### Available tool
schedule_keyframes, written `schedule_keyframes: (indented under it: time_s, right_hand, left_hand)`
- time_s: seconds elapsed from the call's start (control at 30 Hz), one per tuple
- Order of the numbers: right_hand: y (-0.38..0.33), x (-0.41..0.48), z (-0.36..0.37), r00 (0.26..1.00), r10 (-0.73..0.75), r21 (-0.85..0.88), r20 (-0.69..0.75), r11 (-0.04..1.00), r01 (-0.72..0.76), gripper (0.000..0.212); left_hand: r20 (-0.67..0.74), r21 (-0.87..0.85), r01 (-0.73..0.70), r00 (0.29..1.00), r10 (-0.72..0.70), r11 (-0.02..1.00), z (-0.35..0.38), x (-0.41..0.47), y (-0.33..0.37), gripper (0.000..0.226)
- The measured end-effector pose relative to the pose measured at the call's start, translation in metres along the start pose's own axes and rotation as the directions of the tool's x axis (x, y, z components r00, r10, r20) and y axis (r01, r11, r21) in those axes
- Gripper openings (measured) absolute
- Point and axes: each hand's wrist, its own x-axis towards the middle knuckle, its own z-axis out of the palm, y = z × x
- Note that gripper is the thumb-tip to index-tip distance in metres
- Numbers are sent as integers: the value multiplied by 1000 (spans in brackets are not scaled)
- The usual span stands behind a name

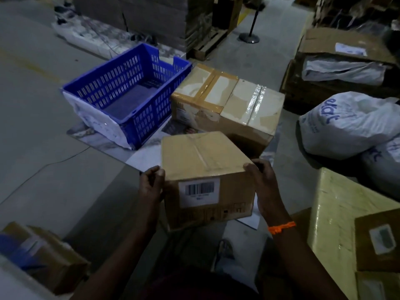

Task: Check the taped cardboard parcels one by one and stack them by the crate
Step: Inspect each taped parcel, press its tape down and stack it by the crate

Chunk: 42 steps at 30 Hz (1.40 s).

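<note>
At the lower left lie a few cardboard boxes (45, 254), blurred, one bearing a pale label. Further back on the grey floor stands the blue plastic crate (127, 94), rectangular, its walls slotted in rows, a white sheet draped over its near corner.

The left forearm reaches forward from the bottom edge. The left hand (151, 185) clasps the left face of the held parcel (205, 161), thumb at the near upper edge and fingers curled round the side. This parcel is a plain brown carton held in the air in front of the person, near the crate. A strip of clear tape runs along its top seam, and a white barcode label (200, 191) sits on the face turned to the camera.

Behind it, just right of the crate, a brown-taped parcel (201, 98) and a glossy clear-taped parcel (251, 113) sit side by side, touching.

The right hand (264, 187) grips the held parcel's upper right corner, thumb on top and fingers wrapped down the right face. An orange thread band (281, 227) circles that wrist.

Further right rest a crumpled white poly bag (350, 124) with blue lettering and a yellow film-wrapped box (333, 213).
</note>
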Motion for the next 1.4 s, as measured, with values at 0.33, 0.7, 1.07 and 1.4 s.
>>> schedule_keyframes:
  time_s: [0.33,0.7,1.07,1.4]
  right_hand:
    - [75,-17,-42,998,56,-204,-35,977,-62,48]
    - [79,50,20,834,-330,-745,443,381,547,65]
    - [76,102,62,805,-238,-775,544,226,590,68]
    - [72,100,63,809,-239,-781,538,220,584,67]
  left_hand:
    - [237,334,-47,971,-36,941,3,-13,-82,72]
    - [476,772,-552,831,290,315,64,56,-51,81]
    - [500,861,-509,845,188,0,94,105,-63,66]
    - [496,868,-495,854,157,-45,96,106,-63,66]
